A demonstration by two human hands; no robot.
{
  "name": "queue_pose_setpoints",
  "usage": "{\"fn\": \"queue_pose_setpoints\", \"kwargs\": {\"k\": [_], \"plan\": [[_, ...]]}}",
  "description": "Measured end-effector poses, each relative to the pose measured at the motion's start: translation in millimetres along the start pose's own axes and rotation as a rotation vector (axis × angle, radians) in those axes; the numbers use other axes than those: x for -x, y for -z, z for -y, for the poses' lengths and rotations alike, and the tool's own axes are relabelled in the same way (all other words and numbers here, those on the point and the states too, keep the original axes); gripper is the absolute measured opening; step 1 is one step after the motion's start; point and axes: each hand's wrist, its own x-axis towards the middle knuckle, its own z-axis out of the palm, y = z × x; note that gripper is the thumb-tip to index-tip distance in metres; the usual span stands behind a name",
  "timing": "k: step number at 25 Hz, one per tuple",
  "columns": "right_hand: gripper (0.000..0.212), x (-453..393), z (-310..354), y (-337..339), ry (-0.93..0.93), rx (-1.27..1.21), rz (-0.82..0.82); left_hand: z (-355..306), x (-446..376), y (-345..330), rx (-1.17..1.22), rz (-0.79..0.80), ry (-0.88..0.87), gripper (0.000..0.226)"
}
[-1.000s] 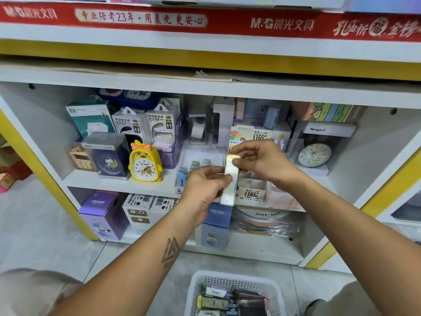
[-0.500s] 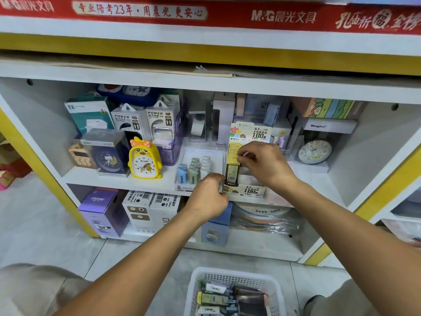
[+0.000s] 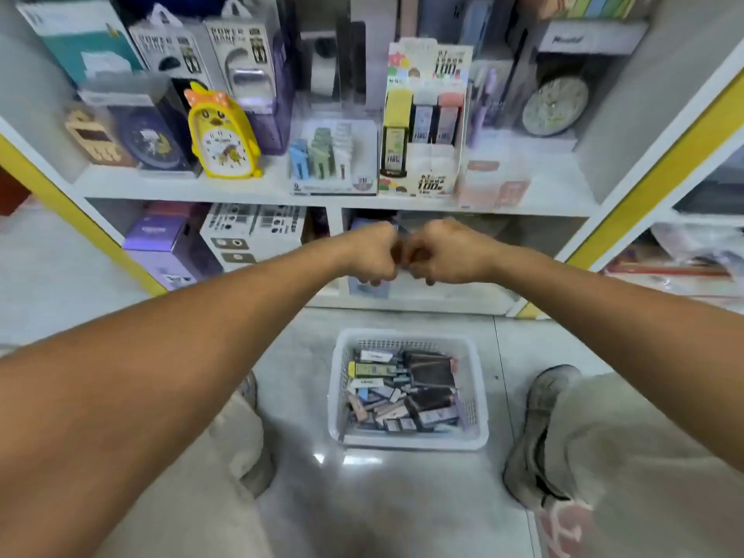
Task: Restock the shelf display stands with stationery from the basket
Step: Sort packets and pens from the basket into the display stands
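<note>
The cardboard display stand (image 3: 423, 176) stands on the middle shelf, with a yellow stack of lead packs (image 3: 397, 109) in its left column and lilac and pink stacks beside it. My left hand (image 3: 370, 252) and my right hand (image 3: 447, 251) hang side by side in front of the lower shelf. Both have curled fingers, their knuckles almost touch, and I see nothing in either. The white basket (image 3: 406, 443) sits on the floor below them, full of several small stationery packs (image 3: 402, 392).
Left of the stand is a clear tray (image 3: 364, 130) of small blue, green and white items, then a yellow chick clock (image 3: 219, 130). Boxes fill the lower shelf (image 3: 249, 231). My shoe (image 3: 535, 436) is right of the basket, and my knees flank it.
The pack my hands held at the stand now sits in its left column. Both hands have pulled back and down, empty. The view has tilted down to show the whole basket.
</note>
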Motion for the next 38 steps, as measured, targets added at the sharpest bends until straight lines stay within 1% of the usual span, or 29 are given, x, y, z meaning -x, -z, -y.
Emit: {"fn": "queue_pose_setpoints", "kwargs": {"k": [2,4,5,7,10,13,15,16,18,19,21,22,24,27,28,30,31,32,34,35,36,37,38], "plan": [[0.02,9,-15,-59,-0.105,-0.014,0.171,7,-9,-39,-0.047,0.127,0.022,0.026],[0.021,19,-32,-121,-0.224,-0.03,0.269,18,-19,-84,-0.072,0.202,0.056,0.024],[0.017,24,-42,-150,-0.291,-0.046,0.302,24,-24,-108,-0.095,0.227,0.07,0.022],[0.013,38,-61,-197,-0.445,-0.088,0.326,39,-28,-151,-0.158,0.257,0.075,0.024],[0.026,60,-90,-248,-0.686,-0.192,0.302,61,-33,-205,-0.194,0.345,0.086,0.025],[0.028,73,-102,-280,-0.857,-0.287,0.275,85,-33,-233,-0.243,0.36,0.142,0.037],[0.033,72,-103,-295,-0.917,-0.3,0.264,99,-33,-241,-0.286,0.317,0.217,0.042],[0.037,70,-102,-300,-0.926,-0.303,0.252,103,-33,-243,-0.299,0.329,0.227,0.039],[0.044,65,-100,-308,-0.954,-0.331,0.214,105,-38,-250,-0.305,0.415,0.223,0.032],[0.046,63,-100,-310,-0.979,-0.364,0.197,104,-38,-255,-0.308,0.45,0.225,0.032],[0.047,62,-99,-314,-1.032,-0.435,0.176,104,-36,-267,-0.285,0.482,0.243,0.041],[0.047,61,-99,-315,-1.052,-0.464,0.172,104,-34,-274,-0.242,0.47,0.27,0.045],[0.045,60,-98,-317,-1.075,-0.501,0.159,106,-30,-284,-0.116,0.392,0.341,0.049],[0.038,58,-96,-319,-1.099,-0.542,0.132,109,-31,-280,-0.002,0.306,0.416,0.061],[0.038,57,-95,-318,-1.112,-0.557,0.124,110,-32,-273,0.026,0.309,0.44,0.058],[0.04,56,-94,-315,-1.149,-0.61,0.104,110,-34,-254,0.061,0.337,0.462,0.037],[0.039,54,-94,-313,-1.17,-0.629,0.099,108,-36,-245,0.055,0.348,0.45,0.026],[0.037,54,-93,-311,-1.188,-0.637,0.099,105,-39,-239,0.029,0.345,0.419,0.02],[0.034,54,-92,-309,-1.217,-0.637,0.1,95,-46,-234,-0.001,0.3,0.322,0.017],[0.034,55,-92,-310,-1.226,-0.631,0.095,91,-50,-236,0.02,0.273,0.273,0.011],[0.035,57,-93,-311,-1.234,-0.626,0.079,88,-55,-240,0.061,0.236,0.228,0.013],[0.033,58,-93,-313,-1.24,-0.63,0.061,85,-60,-244,0.095,0.203,0.187,0.024],[0.027,59,-92,-314,-1.248,-0.647,0.04,82,-64,-250,0.109,0.182,0.155,0.03]]}}
